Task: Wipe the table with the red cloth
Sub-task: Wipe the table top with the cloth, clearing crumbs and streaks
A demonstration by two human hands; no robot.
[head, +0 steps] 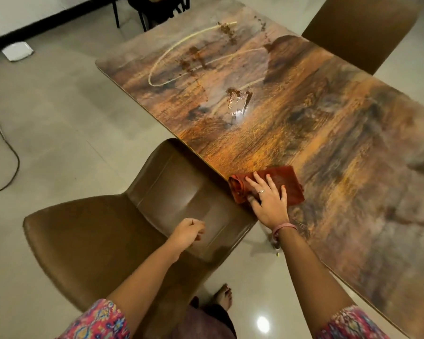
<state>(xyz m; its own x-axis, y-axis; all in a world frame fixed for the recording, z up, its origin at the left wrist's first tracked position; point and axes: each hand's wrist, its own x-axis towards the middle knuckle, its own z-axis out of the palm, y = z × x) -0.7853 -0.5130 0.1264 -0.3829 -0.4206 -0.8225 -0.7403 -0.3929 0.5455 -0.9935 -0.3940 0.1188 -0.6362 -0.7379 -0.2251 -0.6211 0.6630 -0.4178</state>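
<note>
The red cloth lies folded on the near edge of the long wood-patterned table. My right hand presses flat on the cloth with fingers spread. My left hand hovers over the brown chair's seat with its fingers loosely curled and nothing in it. Brown crumbs and smears lie on the far part of the table, and a wet shiny patch with crumbs sits nearer the middle.
A brown chair stands pushed against the table's near edge, to my left. Another brown chair stands on the far side. A cable runs over the tiled floor at left. My bare foot shows below.
</note>
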